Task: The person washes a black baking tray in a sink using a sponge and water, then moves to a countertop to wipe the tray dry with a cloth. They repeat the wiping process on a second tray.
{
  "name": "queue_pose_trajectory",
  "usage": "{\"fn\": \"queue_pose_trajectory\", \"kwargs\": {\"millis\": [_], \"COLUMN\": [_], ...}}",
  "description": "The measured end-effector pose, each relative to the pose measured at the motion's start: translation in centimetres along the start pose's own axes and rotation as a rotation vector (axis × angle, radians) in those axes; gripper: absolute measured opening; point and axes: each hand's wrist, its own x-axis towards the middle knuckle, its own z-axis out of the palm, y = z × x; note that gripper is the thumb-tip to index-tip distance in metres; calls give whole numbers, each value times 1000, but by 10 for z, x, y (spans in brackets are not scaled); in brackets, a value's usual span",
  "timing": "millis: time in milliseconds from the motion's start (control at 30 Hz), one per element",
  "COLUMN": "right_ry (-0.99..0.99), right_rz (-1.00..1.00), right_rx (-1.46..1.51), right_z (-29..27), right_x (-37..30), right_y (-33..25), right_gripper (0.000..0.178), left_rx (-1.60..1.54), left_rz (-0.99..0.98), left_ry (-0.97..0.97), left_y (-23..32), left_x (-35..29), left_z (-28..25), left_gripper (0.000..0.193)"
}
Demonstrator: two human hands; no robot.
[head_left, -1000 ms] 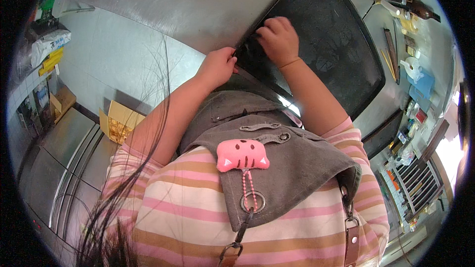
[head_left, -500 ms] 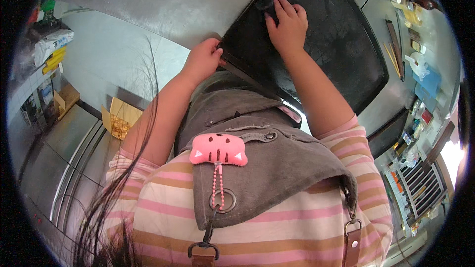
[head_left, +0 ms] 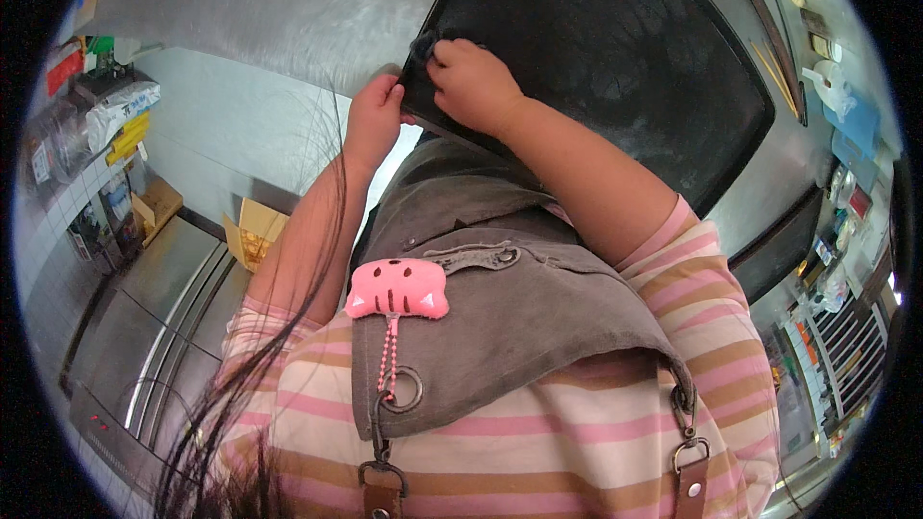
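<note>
A large black baking tray (head_left: pixel 615 67) with a raised rim lies at an angle on the metal counter. My left hand (head_left: pixel 373 120) is closed on its near left corner, thumb over the rim and the other fingers mostly hidden. Close beside it, my right hand (head_left: pixel 473 85) presses a crumpled dark cloth (head_left: pixel 423 44) against the inside of the tray's left edge. Only a small part of that cloth shows past the fingers. Smeary, shiny streaks mark the tray's surface.
The steel counter (head_left: pixel 288 10) spreads to the left. A second dark tray (head_left: pixel 781 242) lies at the right, with wooden sticks (head_left: pixel 777 77) and a blue sheet (head_left: pixel 854 139) beyond it. At the lower left stands an open cardboard box (head_left: pixel 258 226), and bagged goods (head_left: pixel 120 115) sit farther left.
My right hand has moved the dark cloth left and nearer, from the tray's upper part to its left edge. My left hand still holds the corner. The tray appears slightly shifted in view.
</note>
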Motion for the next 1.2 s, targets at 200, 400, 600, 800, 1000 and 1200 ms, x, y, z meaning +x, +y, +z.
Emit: {"fn": "queue_pose_trajectory", "kwargs": {"millis": [200,400,600,800,1000,1200], "right_ry": [-168,-327,-573,-64,487,453], "right_rz": [-129,-145,-60,352,427,383], "right_rx": [-105,-221,-348,263,273,-8], "right_z": [5,-16,-50,-72,-34,-16], "right_x": [-12,-27,-82,-91,-17,9], "right_y": [-19,-13,6,36,44,29], "right_gripper": [27,19,17,30,41,43], "left_rx": [29,268,308,259,228,243], "left_rz": [-2,-9,-69,-132,-106,-33], "left_ry": [30,137,92,14,-10,16], "left_y": [3,15,7,14,23,4], "left_x": [-1,1,6,11,12,12], "left_z": [1,10,6,-3,-1,-5], "left_gripper": [19,19,20,20,20,20]}}
